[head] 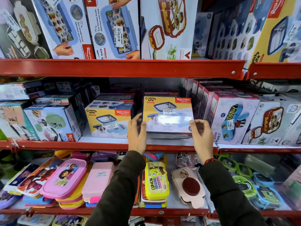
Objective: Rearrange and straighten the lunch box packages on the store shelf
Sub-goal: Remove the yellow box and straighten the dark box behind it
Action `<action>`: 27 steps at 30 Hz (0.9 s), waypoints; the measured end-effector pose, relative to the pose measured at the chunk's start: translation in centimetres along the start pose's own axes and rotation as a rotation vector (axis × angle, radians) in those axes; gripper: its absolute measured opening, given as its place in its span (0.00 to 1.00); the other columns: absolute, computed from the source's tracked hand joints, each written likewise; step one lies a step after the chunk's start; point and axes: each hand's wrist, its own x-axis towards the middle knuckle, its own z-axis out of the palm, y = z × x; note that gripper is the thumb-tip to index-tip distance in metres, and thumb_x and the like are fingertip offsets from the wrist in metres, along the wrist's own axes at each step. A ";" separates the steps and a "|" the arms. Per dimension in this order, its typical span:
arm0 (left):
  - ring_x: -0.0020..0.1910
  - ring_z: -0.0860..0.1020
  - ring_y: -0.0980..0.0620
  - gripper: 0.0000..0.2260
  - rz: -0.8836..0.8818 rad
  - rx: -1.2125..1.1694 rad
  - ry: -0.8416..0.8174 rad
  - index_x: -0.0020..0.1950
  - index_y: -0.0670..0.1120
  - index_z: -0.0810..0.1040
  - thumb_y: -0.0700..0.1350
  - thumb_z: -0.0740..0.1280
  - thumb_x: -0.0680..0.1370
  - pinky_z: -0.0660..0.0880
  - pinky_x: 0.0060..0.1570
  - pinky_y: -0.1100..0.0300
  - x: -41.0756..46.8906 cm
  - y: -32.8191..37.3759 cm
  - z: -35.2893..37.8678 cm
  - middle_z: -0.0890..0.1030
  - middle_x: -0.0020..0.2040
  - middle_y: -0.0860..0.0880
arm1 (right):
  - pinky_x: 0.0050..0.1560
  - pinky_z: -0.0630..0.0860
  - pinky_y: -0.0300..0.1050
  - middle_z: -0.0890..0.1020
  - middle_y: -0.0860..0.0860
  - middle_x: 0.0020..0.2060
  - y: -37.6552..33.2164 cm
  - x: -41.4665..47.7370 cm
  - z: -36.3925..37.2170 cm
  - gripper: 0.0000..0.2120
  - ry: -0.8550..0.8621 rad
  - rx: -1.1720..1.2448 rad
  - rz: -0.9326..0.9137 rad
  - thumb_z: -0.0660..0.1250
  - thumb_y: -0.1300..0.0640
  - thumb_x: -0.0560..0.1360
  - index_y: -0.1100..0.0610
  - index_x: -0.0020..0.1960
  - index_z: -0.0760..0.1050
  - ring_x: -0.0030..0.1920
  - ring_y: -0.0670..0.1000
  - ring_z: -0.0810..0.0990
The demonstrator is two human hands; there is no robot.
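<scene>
On the middle red shelf (97, 145) a yellow "Crunchy Bite" lunch box package (167, 114) stands facing me, tilted back a little on other flat boxes. My left hand (137, 132) grips its lower left edge and my right hand (202, 136) grips its lower right corner. A second, matching Crunchy Bite package (108, 121) stands just to the left, apart from my hands. Both sleeves are dark.
Pink-and-white lunch box cartons (228, 118) stand close on the right, and a green lunch box carton (52, 123) is on the left. The upper shelf (122, 66) carries tall boxes. Loose plastic lunch boxes (156, 181) fill the lower shelf under my arms.
</scene>
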 end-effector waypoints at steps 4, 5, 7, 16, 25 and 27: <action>0.56 0.77 0.64 0.16 0.050 -0.071 -0.034 0.67 0.49 0.75 0.51 0.64 0.81 0.76 0.57 0.62 0.3 1.2 -0.8 0.78 0.65 0.50 | 0.48 0.74 0.29 0.83 0.47 0.45 -0.8 0.0 -0.2 0.11 0.046 0.091 0.011 0.67 0.48 0.79 0.55 0.54 0.78 0.47 0.40 0.81; 0.57 0.77 0.65 0.19 0.063 -0.078 -0.066 0.68 0.49 0.75 0.53 0.64 0.79 0.75 0.55 0.65 0.3 1.5 -1.2 0.78 0.66 0.51 | 0.47 0.74 0.30 0.83 0.47 0.46 -1.0 0.1 -0.2 0.11 0.058 0.129 0.025 0.67 0.48 0.79 0.55 0.53 0.78 0.48 0.42 0.81; 0.62 0.76 0.57 0.23 0.095 -0.061 -0.139 0.70 0.51 0.73 0.52 0.65 0.75 0.75 0.57 0.60 0.6 1.5 -1.9 0.78 0.68 0.51 | 0.46 0.75 0.34 0.84 0.50 0.47 -1.2 0.3 -0.3 0.13 0.070 0.180 0.051 0.64 0.46 0.80 0.56 0.54 0.79 0.49 0.47 0.82; 0.58 0.77 0.61 0.28 0.210 0.126 -0.204 0.76 0.52 0.68 0.41 0.71 0.78 0.75 0.55 0.69 1.3 1.4 -2.7 0.79 0.67 0.52 | 0.60 0.80 0.50 0.86 0.45 0.49 -1.9 -0.1 -0.5 0.10 0.052 0.204 0.048 0.63 0.47 0.81 0.47 0.52 0.82 0.52 0.44 0.84; 0.59 0.79 0.60 0.15 0.078 -0.021 -0.002 0.65 0.51 0.71 0.43 0.68 0.80 0.77 0.58 0.70 2.2 2.1 -1.3 0.81 0.59 0.54 | 0.58 0.77 0.31 0.81 0.50 0.61 -1.0 -0.8 0.2 0.21 -0.136 0.065 -0.014 0.70 0.65 0.76 0.53 0.67 0.76 0.62 0.49 0.79; 0.61 0.78 0.58 0.18 0.068 0.013 -0.049 0.70 0.49 0.70 0.39 0.66 0.81 0.74 0.58 0.74 2.4 1.5 -1.1 0.79 0.61 0.53 | 0.54 0.75 0.26 0.81 0.53 0.63 -0.5 -0.5 0.5 0.23 -0.117 0.009 -0.021 0.71 0.63 0.76 0.57 0.71 0.74 0.63 0.50 0.79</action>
